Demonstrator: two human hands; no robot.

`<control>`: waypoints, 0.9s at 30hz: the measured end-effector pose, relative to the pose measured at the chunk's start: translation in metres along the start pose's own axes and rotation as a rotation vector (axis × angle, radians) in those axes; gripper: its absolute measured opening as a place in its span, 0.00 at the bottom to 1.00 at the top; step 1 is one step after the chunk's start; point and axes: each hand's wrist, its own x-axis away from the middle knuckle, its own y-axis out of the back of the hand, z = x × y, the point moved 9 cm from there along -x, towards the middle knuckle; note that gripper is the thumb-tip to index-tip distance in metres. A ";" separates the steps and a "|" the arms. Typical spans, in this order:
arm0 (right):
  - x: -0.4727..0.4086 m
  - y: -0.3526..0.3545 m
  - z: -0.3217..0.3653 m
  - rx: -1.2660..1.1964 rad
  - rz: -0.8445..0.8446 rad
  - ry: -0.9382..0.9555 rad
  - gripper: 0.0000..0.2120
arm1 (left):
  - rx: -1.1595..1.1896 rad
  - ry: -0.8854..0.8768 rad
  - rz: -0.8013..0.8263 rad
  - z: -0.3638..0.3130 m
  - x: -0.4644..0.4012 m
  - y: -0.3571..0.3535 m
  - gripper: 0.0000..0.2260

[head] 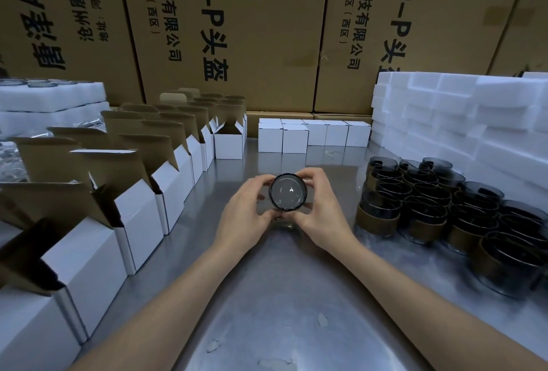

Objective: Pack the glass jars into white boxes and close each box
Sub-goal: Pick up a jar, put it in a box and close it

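A round, dark-tinted glass jar (287, 192) — circular end toward the camera — sits mid-frame above the smooth steel table (267, 296). Left hand (249, 210) at nine o'clock and right hand (318, 212) at three curl around it. Matte white boxes (139, 216) stand open at nine o'clock.

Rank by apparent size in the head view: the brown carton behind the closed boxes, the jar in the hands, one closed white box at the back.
1. Brown carton, clearly largest.
2. Jar and closed white box: look alike; the jar is nearer, so unsure.
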 end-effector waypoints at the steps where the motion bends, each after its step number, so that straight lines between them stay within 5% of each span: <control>1: 0.000 0.000 0.000 0.000 0.002 -0.002 0.30 | -0.001 -0.002 -0.001 0.000 0.000 0.000 0.25; 7: -0.001 0.000 -0.004 -0.011 0.012 -0.040 0.30 | 0.044 0.018 0.042 0.003 -0.001 -0.003 0.26; 14: -0.001 0.008 -0.036 -0.369 -0.097 -0.364 0.21 | 0.242 0.052 0.192 -0.002 0.001 -0.016 0.25; 21: -0.001 0.001 -0.035 -0.340 -0.027 -0.399 0.29 | 0.398 0.290 0.203 0.017 0.002 -0.019 0.23; 27: 0.000 -0.014 -0.032 -0.341 0.093 -0.385 0.20 | 0.360 0.375 0.195 0.023 0.003 -0.020 0.20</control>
